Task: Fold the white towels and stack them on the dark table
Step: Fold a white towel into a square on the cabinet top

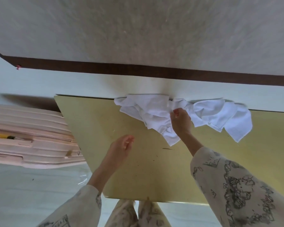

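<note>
A crumpled heap of white towels [208, 115] lies along the far edge of a yellowish table [105, 122], against the wall. My right hand [180, 120] reaches into the middle of the heap and pinches a fold of white cloth between thumb and fingers. My left hand [121, 148] hovers over the bare table surface, nearer to me and left of the heap, fingers loosely curled and holding nothing. No folded towel is visible anywhere on the table.
A pink ribbed suitcase [31, 136] lies on the floor left of the table, a yellow-handled tool [2, 135] resting on it. A dark baseboard [138, 69] runs along the wall behind. My patterned sleeves and trouser legs fill the bottom of the view.
</note>
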`<action>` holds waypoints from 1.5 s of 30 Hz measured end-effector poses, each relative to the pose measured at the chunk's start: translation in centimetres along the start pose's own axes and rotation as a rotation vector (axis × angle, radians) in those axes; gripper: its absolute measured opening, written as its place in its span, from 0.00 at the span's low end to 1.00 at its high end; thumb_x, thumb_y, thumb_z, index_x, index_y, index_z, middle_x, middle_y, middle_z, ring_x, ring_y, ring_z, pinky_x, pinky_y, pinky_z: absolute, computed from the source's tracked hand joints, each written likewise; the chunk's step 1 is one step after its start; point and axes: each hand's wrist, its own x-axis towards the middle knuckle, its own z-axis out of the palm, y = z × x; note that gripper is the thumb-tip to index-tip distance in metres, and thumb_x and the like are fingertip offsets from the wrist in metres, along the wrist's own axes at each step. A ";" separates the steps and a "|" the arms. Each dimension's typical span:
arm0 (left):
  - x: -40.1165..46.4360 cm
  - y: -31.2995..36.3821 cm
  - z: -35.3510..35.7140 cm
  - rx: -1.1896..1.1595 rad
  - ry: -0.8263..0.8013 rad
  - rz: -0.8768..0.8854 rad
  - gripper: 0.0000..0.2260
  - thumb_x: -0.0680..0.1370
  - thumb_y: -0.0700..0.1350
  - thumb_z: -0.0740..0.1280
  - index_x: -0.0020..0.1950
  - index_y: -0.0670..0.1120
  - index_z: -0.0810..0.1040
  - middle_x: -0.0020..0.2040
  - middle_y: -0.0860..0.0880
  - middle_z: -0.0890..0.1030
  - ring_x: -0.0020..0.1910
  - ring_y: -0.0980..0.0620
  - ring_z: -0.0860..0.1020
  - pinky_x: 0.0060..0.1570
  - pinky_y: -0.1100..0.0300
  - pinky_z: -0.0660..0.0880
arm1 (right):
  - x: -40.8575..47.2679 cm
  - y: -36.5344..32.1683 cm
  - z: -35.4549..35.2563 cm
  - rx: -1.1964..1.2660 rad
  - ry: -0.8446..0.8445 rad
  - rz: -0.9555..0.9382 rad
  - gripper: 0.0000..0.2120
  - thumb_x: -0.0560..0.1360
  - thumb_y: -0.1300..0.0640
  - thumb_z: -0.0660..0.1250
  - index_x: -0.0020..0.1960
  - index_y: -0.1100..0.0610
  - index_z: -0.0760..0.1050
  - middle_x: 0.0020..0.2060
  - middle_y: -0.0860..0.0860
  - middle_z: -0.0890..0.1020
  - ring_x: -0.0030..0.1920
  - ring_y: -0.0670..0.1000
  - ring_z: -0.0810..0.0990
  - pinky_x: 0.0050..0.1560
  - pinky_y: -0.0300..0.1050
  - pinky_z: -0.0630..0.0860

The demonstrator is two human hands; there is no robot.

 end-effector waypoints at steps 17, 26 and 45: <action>-2.1 14.8 -5.2 0.207 -0.168 0.728 0.07 0.74 0.48 0.69 0.40 0.53 0.71 0.40 0.59 0.72 0.44 0.62 0.70 0.43 0.72 0.65 | -14.6 -6.7 -14.5 0.043 0.161 -0.578 0.10 0.76 0.63 0.57 0.47 0.60 0.78 0.43 0.51 0.75 0.40 0.43 0.75 0.44 0.30 0.69; -4.2 11.8 -3.6 0.421 -0.321 0.650 0.05 0.73 0.49 0.69 0.46 0.50 0.76 0.50 0.57 0.74 0.54 0.59 0.71 0.58 0.61 0.67 | -18.3 -2.6 -19.2 0.202 0.263 -0.428 0.06 0.76 0.66 0.63 0.48 0.62 0.79 0.45 0.55 0.78 0.43 0.50 0.76 0.43 0.23 0.68; -12.4 5.2 2.3 0.296 0.135 0.389 0.01 0.73 0.40 0.70 0.43 0.44 0.80 0.38 0.55 0.76 0.42 0.50 0.76 0.46 0.60 0.69 | -19.4 12.9 -19.4 0.130 0.041 -0.390 0.07 0.75 0.64 0.66 0.48 0.57 0.82 0.44 0.46 0.82 0.42 0.38 0.77 0.47 0.26 0.66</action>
